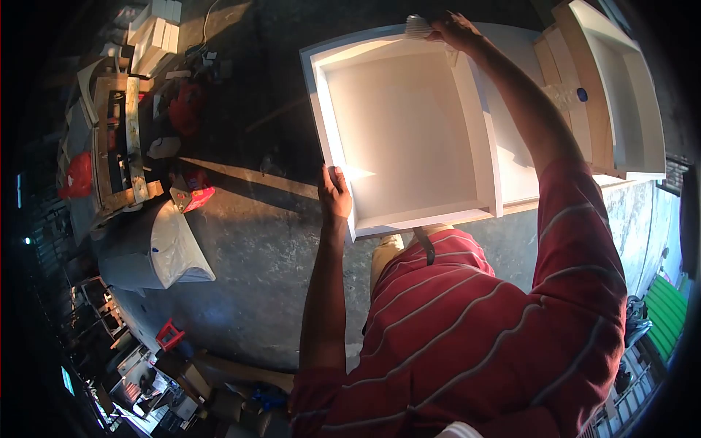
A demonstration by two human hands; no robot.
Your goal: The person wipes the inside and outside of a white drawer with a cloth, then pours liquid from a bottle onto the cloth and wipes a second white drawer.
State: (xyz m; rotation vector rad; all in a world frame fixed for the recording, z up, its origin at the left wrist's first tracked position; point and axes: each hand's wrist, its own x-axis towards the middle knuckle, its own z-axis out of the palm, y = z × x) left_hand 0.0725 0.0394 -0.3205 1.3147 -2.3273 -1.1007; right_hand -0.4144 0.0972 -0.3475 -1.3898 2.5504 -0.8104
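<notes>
A shallow white open box [409, 131], like a drawer or small cabinet, lies in front of me with its open side up. My left hand [335, 193] is closed around its left rim, near the lower left corner. At the far rim, my right hand [456, 33] is closed on a pale, ridged, brush-like thing [418, 28]. This thing is against or just above the rim; its exact kind is too small to tell. Sunlight falls across the box's inner left side.
To the right, another white box [621, 87] stands on a pale surface beside a clear bottle [562, 96]. A wooden frame [131, 139], a red carton [193, 191] and a plastic-wrapped panel [179, 248] are at left. A red stool [169, 334] stands lower left.
</notes>
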